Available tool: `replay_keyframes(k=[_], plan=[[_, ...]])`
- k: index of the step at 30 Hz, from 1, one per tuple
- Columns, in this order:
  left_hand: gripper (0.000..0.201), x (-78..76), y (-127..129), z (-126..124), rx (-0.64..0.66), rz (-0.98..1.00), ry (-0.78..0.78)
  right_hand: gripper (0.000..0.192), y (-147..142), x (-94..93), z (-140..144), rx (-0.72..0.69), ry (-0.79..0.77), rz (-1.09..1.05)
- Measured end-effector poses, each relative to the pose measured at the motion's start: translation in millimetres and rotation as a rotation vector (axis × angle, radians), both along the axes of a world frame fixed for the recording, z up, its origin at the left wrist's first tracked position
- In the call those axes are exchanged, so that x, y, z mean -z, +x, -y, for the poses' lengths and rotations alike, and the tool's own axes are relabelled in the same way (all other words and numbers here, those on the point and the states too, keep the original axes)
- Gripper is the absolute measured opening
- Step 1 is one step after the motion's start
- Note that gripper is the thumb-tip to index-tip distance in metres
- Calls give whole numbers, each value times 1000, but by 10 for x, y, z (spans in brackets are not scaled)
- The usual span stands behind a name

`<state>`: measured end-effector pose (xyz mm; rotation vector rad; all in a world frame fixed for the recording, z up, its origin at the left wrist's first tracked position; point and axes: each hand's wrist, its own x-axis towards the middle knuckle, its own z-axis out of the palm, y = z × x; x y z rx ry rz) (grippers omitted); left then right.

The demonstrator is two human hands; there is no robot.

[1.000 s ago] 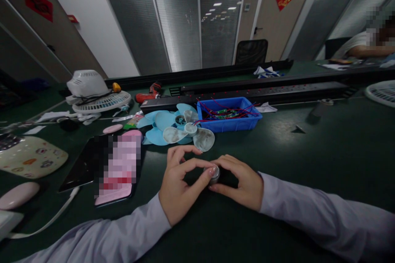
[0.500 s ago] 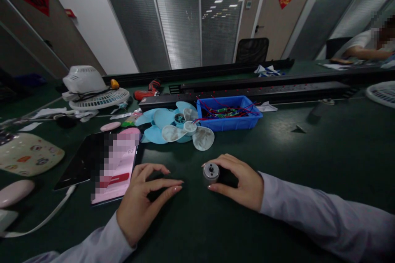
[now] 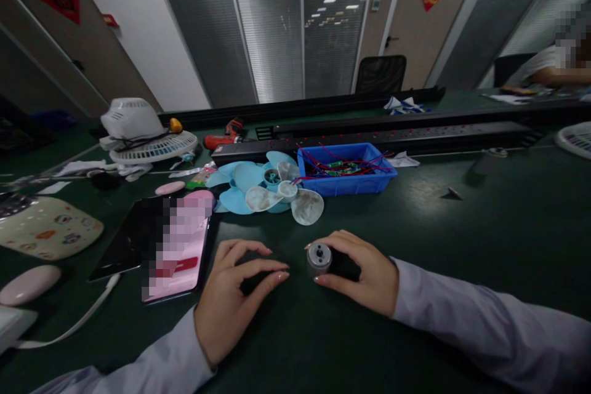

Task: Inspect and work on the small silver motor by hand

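The right hand (image 3: 357, 271) pinches a small metal motor (image 3: 319, 258) that stands on the dark green table (image 3: 484, 228). The left hand (image 3: 233, 301) rests just left of it, fingers curled, holding nothing, near a phone (image 3: 178, 249).

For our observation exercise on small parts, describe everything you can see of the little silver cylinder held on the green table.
The small silver metal cylinder looks like a little motor. Its round end face tilts up toward the camera, with a dark central hole and smaller marks around it. The side wall is dull grey metal. It sits low on the dark green table, gripped by the right hand, whose thumb and fingers close around its rear. The left hand lies beside it, apart, fingertips pointing toward it.
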<state>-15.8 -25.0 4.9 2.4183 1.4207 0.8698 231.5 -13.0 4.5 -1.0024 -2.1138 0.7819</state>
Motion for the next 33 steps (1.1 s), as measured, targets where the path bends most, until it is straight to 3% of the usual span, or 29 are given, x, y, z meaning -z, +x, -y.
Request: replay_keyframes(k=[5, 11, 33], plan=[[13, -107, 341, -1, -21, 197, 190, 33, -5, 14, 2, 6, -9, -18], [15, -127, 590, -31, 39, 272, 183, 27, -6, 0, 4, 7, 11, -32], [21, -129, 565, -33, 50, 243, 126, 28, -4, 10, 9, -6, 59, -12]])
